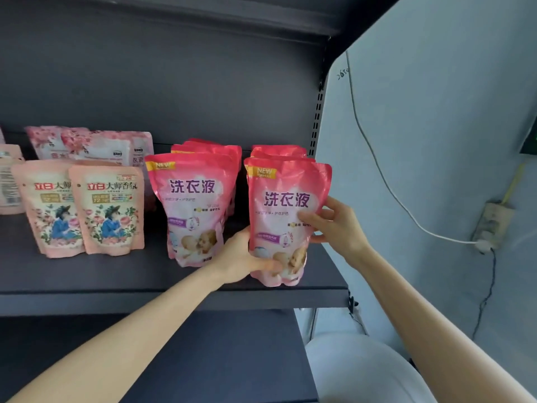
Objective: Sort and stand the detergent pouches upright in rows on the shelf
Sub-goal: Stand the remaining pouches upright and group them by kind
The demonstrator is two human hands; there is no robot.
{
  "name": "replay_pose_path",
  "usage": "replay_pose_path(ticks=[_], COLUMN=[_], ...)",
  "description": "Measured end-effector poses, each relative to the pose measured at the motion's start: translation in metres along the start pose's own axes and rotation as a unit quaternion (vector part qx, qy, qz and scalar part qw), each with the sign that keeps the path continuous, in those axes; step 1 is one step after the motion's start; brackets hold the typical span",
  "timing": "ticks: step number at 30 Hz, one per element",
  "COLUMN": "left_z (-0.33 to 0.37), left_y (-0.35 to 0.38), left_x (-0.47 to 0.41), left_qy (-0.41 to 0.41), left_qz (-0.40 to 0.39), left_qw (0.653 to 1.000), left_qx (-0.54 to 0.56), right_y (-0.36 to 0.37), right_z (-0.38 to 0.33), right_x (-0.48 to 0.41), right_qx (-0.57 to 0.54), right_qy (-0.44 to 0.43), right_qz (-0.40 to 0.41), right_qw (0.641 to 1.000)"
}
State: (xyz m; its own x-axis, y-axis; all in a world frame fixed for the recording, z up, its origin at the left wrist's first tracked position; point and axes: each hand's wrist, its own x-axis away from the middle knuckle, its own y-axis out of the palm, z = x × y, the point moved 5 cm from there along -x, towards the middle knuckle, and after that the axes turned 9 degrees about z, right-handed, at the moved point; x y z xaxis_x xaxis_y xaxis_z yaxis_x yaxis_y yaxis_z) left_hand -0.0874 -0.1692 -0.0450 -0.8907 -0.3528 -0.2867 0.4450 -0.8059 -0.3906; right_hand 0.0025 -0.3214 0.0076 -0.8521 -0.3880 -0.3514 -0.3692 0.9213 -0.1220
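left hand and right hand are being curled round the pink plastic detergent pouch, which is being stood at the front of the right row, near the lip of the dark grey metal shelf. if released leaning, it risks being tipped off.

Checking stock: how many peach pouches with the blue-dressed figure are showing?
2. The left peach pouch and right peach pouch stand side by side on the shelf. More may be hidden beyond the left edge.

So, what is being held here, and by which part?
The front right pink detergent pouch: left hand grips its bottom left, right hand its right edge.
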Motion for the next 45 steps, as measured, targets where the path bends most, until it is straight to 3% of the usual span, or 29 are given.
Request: replay_pose_path(ticks=[12, 17, 23, 27, 34, 37, 45], left_z=[-0.022, -0.032, -0.031, -0.027, -0.026, -0.029, -0.033], left_y=[0.006, 0.008, 0.018, 0.022, 0.021, 0.015, 0.012], left_x=[-0.014, -0.016, -0.013, -0.013, -0.018, -0.016, -0.012], left_qy=[-0.013, -0.016, -0.022, -0.018, -0.028, -0.029, -0.042], left_qz=[0.068, 0.077, -0.059, -0.084, -0.079, -0.043, -0.015], left_qw=[0.998, 0.994, 0.998, 0.996, 0.996, 0.999, 0.999], left_qx=[0.006, -0.071, 0.007, 0.038, 0.032, 0.006, 0.021], right_y=[0.008, 0.009, 0.014, 0.015, 0.016, 0.015, 0.018], right_z=[0.023, 0.027, 0.023, 0.026, 0.026, 0.028, 0.029], right_x=[-0.015, -0.018, -0.011, -0.016, -0.018, -0.017, -0.014], right_qx=[0.024, 0.096, 0.003, -0.001, -0.003, 0.017, 0.04], right_qy=[-0.004, 0.002, 0.024, 0.028, 0.024, 0.028, 0.044], right_qz=[-0.041, -0.041, -0.107, -0.111, -0.099, -0.089, -0.12], right_qw=[0.999, 0.995, 0.994, 0.993, 0.995, 0.995, 0.991])
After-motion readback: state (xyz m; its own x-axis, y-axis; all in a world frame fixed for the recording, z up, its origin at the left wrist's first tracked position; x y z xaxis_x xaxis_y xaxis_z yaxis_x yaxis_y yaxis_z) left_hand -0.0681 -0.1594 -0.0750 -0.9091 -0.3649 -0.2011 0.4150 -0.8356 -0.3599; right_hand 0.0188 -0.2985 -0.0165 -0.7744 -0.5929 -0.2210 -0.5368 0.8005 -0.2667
